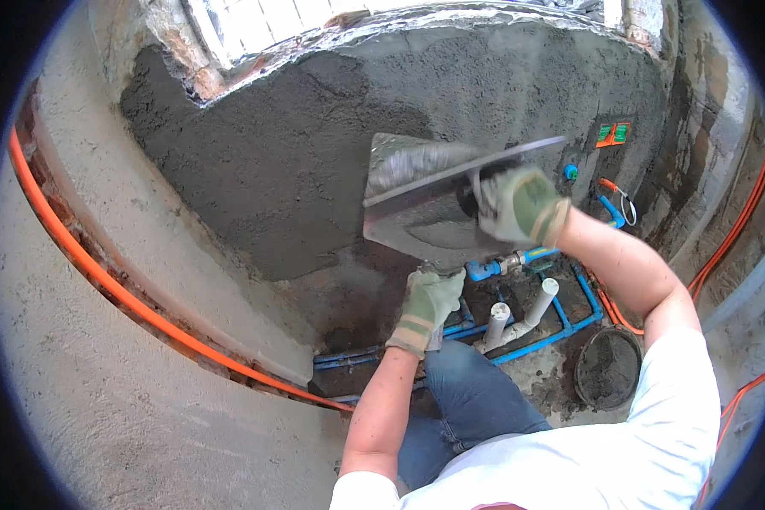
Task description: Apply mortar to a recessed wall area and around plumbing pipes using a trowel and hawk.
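Note:
My left hand (pixel 432 299), in a green and white work glove, is closed beneath a flat square plasterer's hawk (pixel 388 231); its fingers hide most of the grip. Grey mortar (pixel 450 233) lies on the board. My right hand (pixel 518 206), gloved too and blurred by motion, is closed on the handle of a long-bladed plastering trowel (pixel 450 178). The trowel's blade cuts across the view above the hawk; whether they touch, I cannot tell. Behind both tools is a wall coated in damp grey plaster (pixel 272 170), darker at the left.
Blue water pipes (pixel 552 340) and white pipe stubs (pixel 542 299) rise near my knees. A round bucket of mortar (pixel 608 370) stands at the right. Green-orange socket boxes (pixel 612 133) sit in the wall. Orange conduit (pixel 102 274) runs along the left; a window opening (pixel 272 21) is above.

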The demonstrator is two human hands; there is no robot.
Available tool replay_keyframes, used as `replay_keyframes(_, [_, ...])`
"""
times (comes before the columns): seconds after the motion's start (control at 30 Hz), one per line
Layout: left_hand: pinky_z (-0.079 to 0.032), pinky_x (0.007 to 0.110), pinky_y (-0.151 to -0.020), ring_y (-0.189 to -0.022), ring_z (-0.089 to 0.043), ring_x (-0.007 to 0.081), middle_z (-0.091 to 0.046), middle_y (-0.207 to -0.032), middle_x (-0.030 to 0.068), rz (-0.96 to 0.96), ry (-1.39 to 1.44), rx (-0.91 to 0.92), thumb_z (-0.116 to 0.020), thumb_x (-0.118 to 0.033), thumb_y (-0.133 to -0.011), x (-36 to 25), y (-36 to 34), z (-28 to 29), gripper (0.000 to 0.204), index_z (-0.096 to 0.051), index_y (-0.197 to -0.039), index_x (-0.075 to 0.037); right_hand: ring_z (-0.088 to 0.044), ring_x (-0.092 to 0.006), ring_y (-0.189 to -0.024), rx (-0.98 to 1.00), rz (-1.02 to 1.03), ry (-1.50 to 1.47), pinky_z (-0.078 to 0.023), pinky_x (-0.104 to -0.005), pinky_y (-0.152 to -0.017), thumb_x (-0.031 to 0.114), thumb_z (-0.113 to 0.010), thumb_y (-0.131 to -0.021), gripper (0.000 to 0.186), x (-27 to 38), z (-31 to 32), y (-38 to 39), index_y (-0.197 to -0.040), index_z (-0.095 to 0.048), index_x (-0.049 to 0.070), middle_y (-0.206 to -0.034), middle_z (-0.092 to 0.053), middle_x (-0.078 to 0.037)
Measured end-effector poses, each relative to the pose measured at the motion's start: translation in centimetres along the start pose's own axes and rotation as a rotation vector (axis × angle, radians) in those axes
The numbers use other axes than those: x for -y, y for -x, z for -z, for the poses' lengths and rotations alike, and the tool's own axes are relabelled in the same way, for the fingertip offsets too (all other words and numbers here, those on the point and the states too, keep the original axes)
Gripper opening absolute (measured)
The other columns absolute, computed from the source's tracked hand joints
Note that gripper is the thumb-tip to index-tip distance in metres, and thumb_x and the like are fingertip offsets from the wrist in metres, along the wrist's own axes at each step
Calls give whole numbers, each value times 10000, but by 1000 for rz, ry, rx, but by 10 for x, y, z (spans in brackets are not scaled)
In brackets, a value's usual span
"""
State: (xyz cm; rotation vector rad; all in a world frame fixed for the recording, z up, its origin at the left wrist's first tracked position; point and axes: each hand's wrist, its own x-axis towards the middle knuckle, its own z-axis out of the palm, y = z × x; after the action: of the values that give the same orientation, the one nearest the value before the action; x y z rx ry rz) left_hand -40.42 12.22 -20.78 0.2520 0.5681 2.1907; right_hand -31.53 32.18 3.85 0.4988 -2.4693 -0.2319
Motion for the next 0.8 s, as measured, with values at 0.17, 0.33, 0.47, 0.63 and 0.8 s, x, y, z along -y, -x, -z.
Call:
replay_keyframes(0.17, [-381, 305, -395, -466, -528, 136, -566, -619, 21, -10, -733, -359, -695, -149, -870, 73, -13, -116, 134, -638, -770, -81, -669, -339, -767, 88, -201, -13, -544, -449, -696, 322, -618, -781, 277, -82, 25, -56, -900, -658, 74, -836, -681, -161])
replay_keyframes(0.33, [-461, 292, -461, -498, -548, 142, -580, -646, 41, 4, -644, -449, -719, -182, -860, 102, -36, -110, 203, -605, -723, -84, -684, -193, -692, 299, -296, -553, -562, -394, -598, 302, -645, -767, 324, -152, 43, -148, -916, -714, 23, -832, -715, -103])
replay_keyframes(0.47, [-463, 297, -487, -531, -558, 149, -588, -686, 37, 52, -507, -568, -708, -192, -871, 93, -45, -101, 169, -610, -777, -91, -635, -192, -576, 329, -474, -659, -552, -351, -496, 266, -635, -701, 278, -159, 69, -135, -838, -710, 36, -735, -678, -101])
replay_keyframes(0.63, [-452, 316, -483, -531, -553, 146, -580, -681, 18, 77, -519, -595, -711, -223, -868, 100, -58, -100, 149, -619, -829, -114, -626, -193, -548, 132, -163, -825, -515, -360, -450, 214, -608, -730, 197, -234, 16, -85, -801, -700, 55, -684, -643, -89])
replay_keyframes(0.8, [-449, 323, -476, -529, -551, 147, -576, -676, 14, 40, -460, -607, -709, -219, -865, 98, -58, -99, 144, -614, -830, -116, -641, -183, -618, 92, 195, -176, -528, -350, -518, -33, -656, -639, 194, -262, -16, -44, -794, -659, 83, -705, -656, -59])
